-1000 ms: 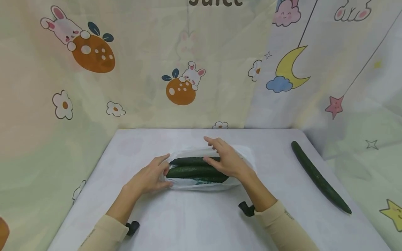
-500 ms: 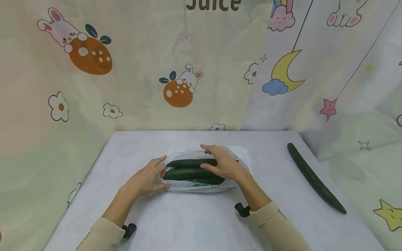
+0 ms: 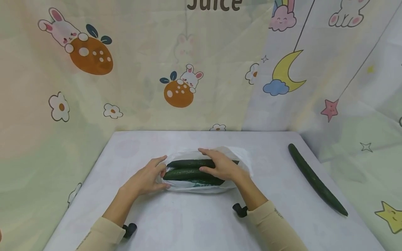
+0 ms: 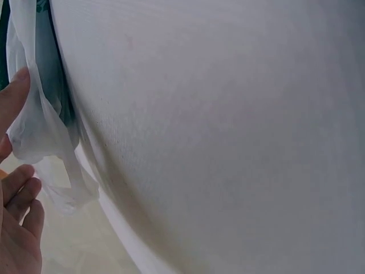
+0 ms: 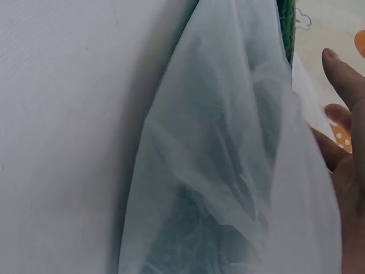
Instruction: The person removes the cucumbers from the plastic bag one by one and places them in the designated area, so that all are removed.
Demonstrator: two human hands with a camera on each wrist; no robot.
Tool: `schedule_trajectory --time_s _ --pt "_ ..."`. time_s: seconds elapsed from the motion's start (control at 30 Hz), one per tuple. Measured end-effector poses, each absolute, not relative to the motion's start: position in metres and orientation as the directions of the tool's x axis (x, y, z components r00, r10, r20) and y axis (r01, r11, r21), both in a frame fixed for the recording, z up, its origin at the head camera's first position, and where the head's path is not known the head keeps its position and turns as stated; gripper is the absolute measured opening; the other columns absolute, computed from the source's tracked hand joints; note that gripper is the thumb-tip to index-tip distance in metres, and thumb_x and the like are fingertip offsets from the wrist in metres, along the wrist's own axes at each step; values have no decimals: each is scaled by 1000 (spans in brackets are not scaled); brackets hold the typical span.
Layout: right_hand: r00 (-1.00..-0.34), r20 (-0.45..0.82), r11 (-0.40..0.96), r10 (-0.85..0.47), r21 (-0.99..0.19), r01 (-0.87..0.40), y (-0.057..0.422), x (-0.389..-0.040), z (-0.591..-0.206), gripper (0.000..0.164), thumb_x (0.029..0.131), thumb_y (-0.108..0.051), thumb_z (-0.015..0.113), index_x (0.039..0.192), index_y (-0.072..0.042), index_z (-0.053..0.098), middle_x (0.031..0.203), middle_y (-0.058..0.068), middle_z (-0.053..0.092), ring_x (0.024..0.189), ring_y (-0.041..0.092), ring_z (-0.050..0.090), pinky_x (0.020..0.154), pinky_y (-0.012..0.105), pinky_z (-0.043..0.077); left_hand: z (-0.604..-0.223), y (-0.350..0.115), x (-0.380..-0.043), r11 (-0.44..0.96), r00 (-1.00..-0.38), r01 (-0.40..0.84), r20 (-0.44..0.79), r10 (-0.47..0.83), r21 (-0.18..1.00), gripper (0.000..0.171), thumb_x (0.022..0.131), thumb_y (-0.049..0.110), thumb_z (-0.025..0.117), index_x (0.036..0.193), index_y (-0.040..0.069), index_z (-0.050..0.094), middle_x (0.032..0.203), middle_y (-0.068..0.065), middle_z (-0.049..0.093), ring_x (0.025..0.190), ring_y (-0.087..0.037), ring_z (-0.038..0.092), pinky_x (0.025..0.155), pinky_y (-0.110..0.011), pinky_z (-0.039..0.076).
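Note:
Two dark green cucumbers, a far one [image 3: 187, 163] and a near one [image 3: 185, 174], lie side by side in a white plastic bag [image 3: 208, 190] at the middle of the table. At the bag's left end is my left hand [image 3: 145, 178], thumb and fingers spread around its edge. The left wrist view has the thumb against the thin plastic [image 4: 48, 123]. My right hand [image 3: 224, 166] reaches over the cucumbers' right part, thumb and fingers apart, and hides some of both. In the right wrist view, the bag's plastic [image 5: 211, 142] covers part of that hand.
A third cucumber [image 3: 317, 178] lies slantwise along the right side of the white table [image 3: 188, 223]. Behind the table hangs a cloth backdrop [image 3: 141, 69] printed with rabbits, oranges, flowers and a moon.
My right hand has moved slightly left and down over the cucumbers. The left hand stays at the bag's left end. The head view has shifted a little.

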State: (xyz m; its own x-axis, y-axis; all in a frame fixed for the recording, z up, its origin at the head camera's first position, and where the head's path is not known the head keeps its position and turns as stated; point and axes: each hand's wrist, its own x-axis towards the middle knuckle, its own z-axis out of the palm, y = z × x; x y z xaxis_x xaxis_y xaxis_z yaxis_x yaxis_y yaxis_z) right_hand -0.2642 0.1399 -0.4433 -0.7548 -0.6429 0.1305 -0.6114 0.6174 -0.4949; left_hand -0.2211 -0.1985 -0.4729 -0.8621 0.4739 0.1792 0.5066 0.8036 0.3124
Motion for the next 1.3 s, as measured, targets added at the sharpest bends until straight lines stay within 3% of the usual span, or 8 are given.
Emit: schedule_trajectory --time_s 0.13,0.37,0.63,0.83,1.1,1.3 --pt "-759 82 633 -645 -499 -592 138 -266 -448 76 100 -45 66 161 -15 32 161 6 44 143 28 48 116 48 42 -475 -200 -221 799 -857 515 184 481 309 47 75 43 91 84 25 49 161 -14 41 143 -37 44 74 -32 47" --pt "-763 45 649 -645 -494 -578 137 -268 -450 75 101 -47 63 162 -22 29 156 13 50 142 31 50 115 51 42 -470 -199 -222 799 -858 514 165 487 312 45 77 44 90 84 25 49 161 -15 40 143 -37 43 73 -31 47" --pt "-759 57 643 -649 -493 -586 138 -268 -452 72 101 -42 65 161 -21 32 149 11 57 139 30 52 116 53 38 -470 -199 -222 804 -863 505 155 482 314 46 76 45 90 84 26 50 162 -15 40 144 -37 43 76 -33 48" --pt "-752 76 635 -655 -485 -602 138 -270 -456 70 100 -38 67 160 -21 35 148 8 58 133 29 54 110 50 45 -472 -199 -222 803 -863 504 156 480 318 46 76 45 91 84 25 49 162 -15 40 144 -37 43 77 -34 48" --pt "-732 65 625 -678 -472 -621 136 -270 -455 69 101 -38 65 161 -20 34 153 11 53 139 31 52 115 56 39 -471 -199 -223 805 -864 503 157 478 315 47 76 43 91 84 24 49 162 -15 39 145 -37 42 79 -35 48" --pt "-723 52 611 -689 -496 -617 136 -272 -457 66 100 -37 66 159 -21 38 147 9 57 135 27 55 111 47 45 -472 -200 -222 799 -862 506 156 482 326 47 76 42 91 84 25 48 162 -15 39 145 -37 42 78 -34 48"
